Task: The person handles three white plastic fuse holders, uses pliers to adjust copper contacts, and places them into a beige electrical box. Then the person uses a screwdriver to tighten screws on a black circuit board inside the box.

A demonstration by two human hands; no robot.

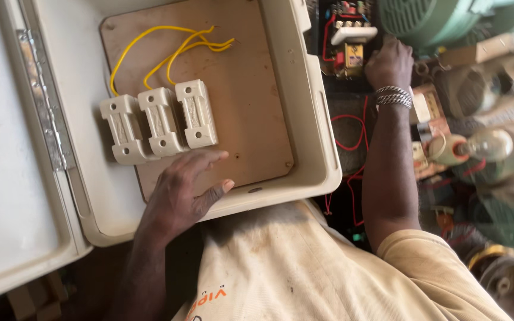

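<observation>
Person steadies an open cream plastic enclosure box (319,148) on the lap while reaching off to the side.

Inside the box, a brown wooden backboard (251,101) carries three cream ceramic fuse holders (159,122) side by side, thin yellow wires (168,50) looping up from them. The left hand (179,193) lies flat, fingers spread, on the board's lower edge just beside the holders, gripping nothing, probably bracing the box so it won't tip. The hinged cream lid (13,178) hangs open to the left. The right hand (391,62), beaded bracelet on the wrist, is well apart from the box, fingers curled at a black electrical unit with red wiring (346,44); can't tell whether it's clamped on anything. Cluttered parts and a clear glass bulb (489,145) beyond.
</observation>
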